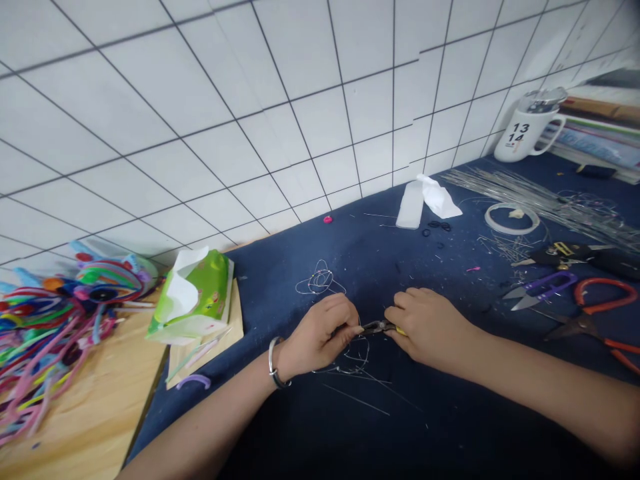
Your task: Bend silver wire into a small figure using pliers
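My right hand [423,323] is closed round the yellow grips of a pair of pliers [376,327], whose dark jaws point left. Thumb and fingers of my left hand [320,330] pinch together at the jaw tips, on what looks like thin wire. A bent wire loop [356,357] hangs or lies just below the pliers; I cannot tell whether it joins the pinched piece. Beyond my left hand lies a tangled wire shape [320,280] with small beads. A few straight wires [356,400] rest on the dark blue cloth in front.
At right are purple scissors [543,290], red-handled shears [583,325], a coil of clear line [513,219], a bundle of wires [545,200] and a white mug [525,130]. At left are a green tissue pack [200,293] and colourful pipe cleaners [45,353]. A tiled wall [280,127] stands behind.
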Demonstrator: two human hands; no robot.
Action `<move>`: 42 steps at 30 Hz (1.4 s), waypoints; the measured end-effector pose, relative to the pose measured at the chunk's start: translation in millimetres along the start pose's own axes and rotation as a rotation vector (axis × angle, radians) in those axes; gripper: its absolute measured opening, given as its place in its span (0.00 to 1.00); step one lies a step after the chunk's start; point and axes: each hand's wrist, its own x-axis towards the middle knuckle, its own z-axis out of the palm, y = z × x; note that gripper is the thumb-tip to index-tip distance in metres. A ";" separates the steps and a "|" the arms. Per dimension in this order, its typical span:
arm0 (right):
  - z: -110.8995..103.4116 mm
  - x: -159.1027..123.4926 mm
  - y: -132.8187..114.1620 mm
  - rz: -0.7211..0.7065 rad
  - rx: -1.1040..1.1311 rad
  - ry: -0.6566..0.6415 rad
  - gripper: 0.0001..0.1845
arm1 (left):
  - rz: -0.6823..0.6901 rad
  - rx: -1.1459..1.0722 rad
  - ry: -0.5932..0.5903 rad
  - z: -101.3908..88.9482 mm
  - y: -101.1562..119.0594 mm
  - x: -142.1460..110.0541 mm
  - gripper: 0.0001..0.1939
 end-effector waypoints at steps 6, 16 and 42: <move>0.7 -2.0 -2.6 -0.003 -0.071 0.027 0.07 | -0.008 -0.016 0.026 1.9 -1.3 -0.1 0.04; 2.5 -2.6 -3.1 -0.023 -0.118 0.053 0.08 | 0.021 -0.024 0.041 2.2 -0.8 -0.5 0.03; 5.2 -3.6 -5.5 -0.034 -0.237 0.131 0.09 | 0.014 -0.053 0.153 6.2 -4.1 -0.9 0.05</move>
